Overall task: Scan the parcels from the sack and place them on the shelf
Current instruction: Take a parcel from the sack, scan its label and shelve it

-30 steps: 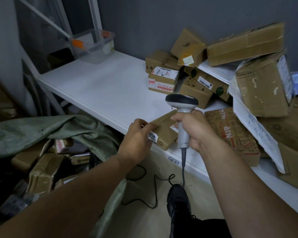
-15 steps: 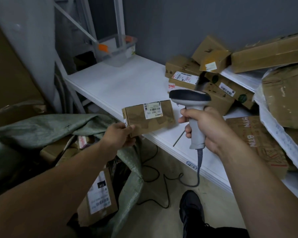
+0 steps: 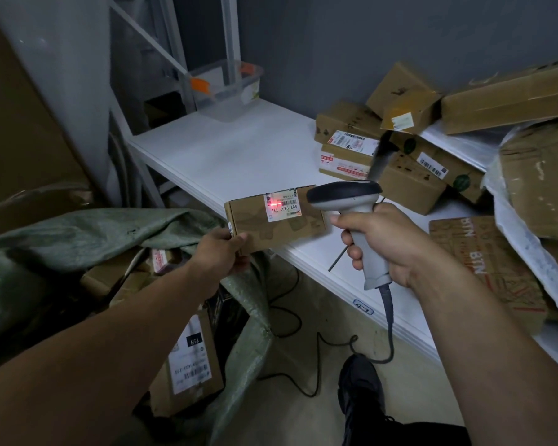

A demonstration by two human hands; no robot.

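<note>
**Scanner beam on parcel label**

L hand (image 3: 221, 252) pinches the small brown parcel (image 3: 271, 233) by its lower-left corner. The thumb lies on the front face and the other fingers are curled behind, out of sight. The parcel is held in the air near frame centre, just in front of the shelf edge, w/ its long side roughly level and its label face toward the camera. The white label (image 3: 281, 206) sits on the upper middle of that face, w/ a red glowing stripe across its barcode.

R hand (image 3: 390, 243) is at 3 o'clock from the parcel, wrapped tight round the grey handle of the scanner (image 3: 351, 201). The index finger lies across the front of the handle, prob. on the trigger, though the trigger itself is hidden. The scanner's dark head points toward 9 o'clock at the label and overlaps the parcel's upper-right corner in view. Its cable (image 3: 388, 317) drops toward 6 o'clock and loops on the floor.

The green sack (image 3: 94, 233) lies at 8 o'clock from the parcel, mouth open, w/ more boxes (image 3: 190, 358) inside. The white shelf (image 3: 239, 156) runs from 11 to 4 o'clock. A heap of cardboard boxes (image 3: 409, 185) sits on it at 2 o'clock and a clear plastic bin (image 3: 229, 88) at 12. A black shoe (image 3: 361, 387) is at 6 o'clock.
</note>
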